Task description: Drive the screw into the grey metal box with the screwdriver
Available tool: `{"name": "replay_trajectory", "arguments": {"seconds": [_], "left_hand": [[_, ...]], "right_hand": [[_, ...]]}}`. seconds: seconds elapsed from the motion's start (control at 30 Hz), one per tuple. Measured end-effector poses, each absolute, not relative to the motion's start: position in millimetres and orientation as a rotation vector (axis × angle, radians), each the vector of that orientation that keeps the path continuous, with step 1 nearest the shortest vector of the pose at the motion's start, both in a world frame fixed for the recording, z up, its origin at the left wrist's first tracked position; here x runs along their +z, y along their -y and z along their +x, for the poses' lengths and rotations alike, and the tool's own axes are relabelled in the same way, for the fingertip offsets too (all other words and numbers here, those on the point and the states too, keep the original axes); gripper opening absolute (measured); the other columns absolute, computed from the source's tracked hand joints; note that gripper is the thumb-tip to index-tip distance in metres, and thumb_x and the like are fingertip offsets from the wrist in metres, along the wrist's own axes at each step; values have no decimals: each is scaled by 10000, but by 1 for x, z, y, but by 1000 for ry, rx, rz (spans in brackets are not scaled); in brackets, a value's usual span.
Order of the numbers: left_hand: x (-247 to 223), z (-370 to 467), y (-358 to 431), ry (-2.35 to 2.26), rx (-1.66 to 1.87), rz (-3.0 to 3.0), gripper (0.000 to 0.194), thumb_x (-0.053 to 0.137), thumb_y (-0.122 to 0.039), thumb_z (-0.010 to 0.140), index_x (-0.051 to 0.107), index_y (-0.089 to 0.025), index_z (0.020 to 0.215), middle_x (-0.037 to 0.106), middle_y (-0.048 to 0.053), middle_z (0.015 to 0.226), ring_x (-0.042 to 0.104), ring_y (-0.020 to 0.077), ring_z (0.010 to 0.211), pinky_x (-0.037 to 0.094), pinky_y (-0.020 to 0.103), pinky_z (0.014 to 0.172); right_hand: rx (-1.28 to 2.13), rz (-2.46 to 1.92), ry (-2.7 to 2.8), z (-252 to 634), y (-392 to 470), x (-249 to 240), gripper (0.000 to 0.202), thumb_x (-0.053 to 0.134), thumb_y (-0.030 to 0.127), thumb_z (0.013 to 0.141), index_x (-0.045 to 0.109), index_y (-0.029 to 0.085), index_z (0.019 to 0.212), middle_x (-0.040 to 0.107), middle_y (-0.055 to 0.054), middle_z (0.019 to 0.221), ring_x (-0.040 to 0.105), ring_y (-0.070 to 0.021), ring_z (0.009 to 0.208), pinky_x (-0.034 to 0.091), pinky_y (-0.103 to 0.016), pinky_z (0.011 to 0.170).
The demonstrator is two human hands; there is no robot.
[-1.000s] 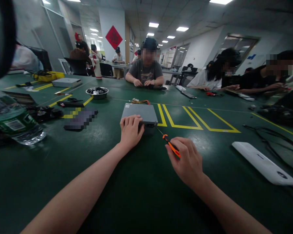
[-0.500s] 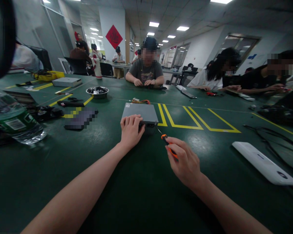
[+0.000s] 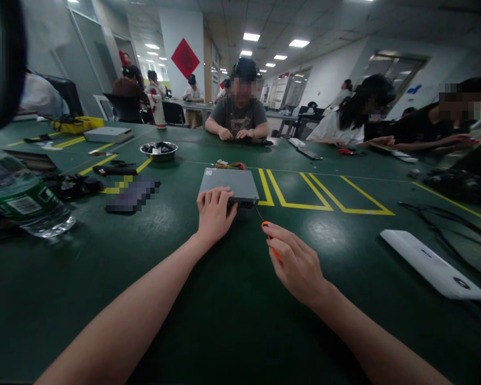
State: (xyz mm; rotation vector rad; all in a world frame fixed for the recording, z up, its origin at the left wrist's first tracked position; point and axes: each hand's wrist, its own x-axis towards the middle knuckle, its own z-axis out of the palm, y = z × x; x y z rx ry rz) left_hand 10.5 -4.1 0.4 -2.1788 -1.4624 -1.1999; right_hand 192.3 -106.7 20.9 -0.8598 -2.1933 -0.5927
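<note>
Holding the metal box [image 3: 237, 181] still
Left hand [image 3: 214, 215] clamps its near edge, seemingly against slipping; right hand [image 3: 299, 262] grips a screwdriver [image 3: 265, 225] angled toward the box's right corner.

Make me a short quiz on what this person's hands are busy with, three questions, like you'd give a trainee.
1. Which hand holds the orange screwdriver?
2. True or false: the left hand is touching the grey metal box.
3. Fill in the missing word: the coloured wires show at the box's ____ side, as the person sees it.

Key:
1. The right hand.
2. True.
3. Far.
</note>
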Motion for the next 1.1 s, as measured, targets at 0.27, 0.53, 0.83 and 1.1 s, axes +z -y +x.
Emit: {"name": "replay_trajectory", "arguments": {"seconds": [0.27,0.53,0.83,1.1], "left_hand": [[0,10,4,1469,-1192,-2176,189,508,-279,825,501,-227,1007,557,44,1152,455,233,1083,256,414,957],[0,10,4,1468,-1201,-2178,190,499,-285,829,500,-228,1010,557,45,1153,455,235,1082,253,418,963],[0,10,4,1478,-1210,-2193,202,499,-271,823,502,-234,1021,549,52,1169,446,239,1096,251,426,968],[1,11,5,1485,-1203,-2200,203,492,-268,826,505,-230,1024,546,51,1173,438,235,1104,245,423,971]], "right_hand": [[-657,-766,2102,197,110,28,241,585,51,748,509,155,952,627,-109,1044,581,-183,1026,519,-342,855],[-630,-724,2166,182,102,22,203,540,37,776,508,147,944,630,-116,1033,572,-194,1045,504,-383,889],[-620,-729,2198,179,97,19,191,528,38,787,502,153,937,622,-116,1041,569,-193,1047,492,-385,906],[-669,-790,2223,171,99,22,141,529,75,795,529,148,916,600,-115,1041,551,-203,1043,480,-385,895]]}}
